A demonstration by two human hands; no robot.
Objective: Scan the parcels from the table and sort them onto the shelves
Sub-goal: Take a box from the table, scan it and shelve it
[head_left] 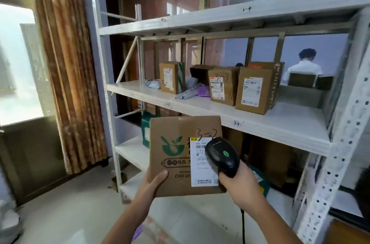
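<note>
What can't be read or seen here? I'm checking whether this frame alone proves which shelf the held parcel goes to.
- Shipping label on the held cardboard box, head view: print too small, right part covered by the barcode scanner.
- Right hand: scanner trigger hidden inside its grip.
- Left hand: fingers behind the box.
- Lower shelf: contents blocked by the box.
- Handwritten shelf tag: barely legible.

Brown parcel [180, 155] w/ green logo, blk scanner [223, 156], white shelves [260, 119].

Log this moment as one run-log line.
phase: scanning | left hand: holds brown cardboard parcel with green logo | right hand: grips black handheld scanner over white label | white metal shelves: ahead
</note>
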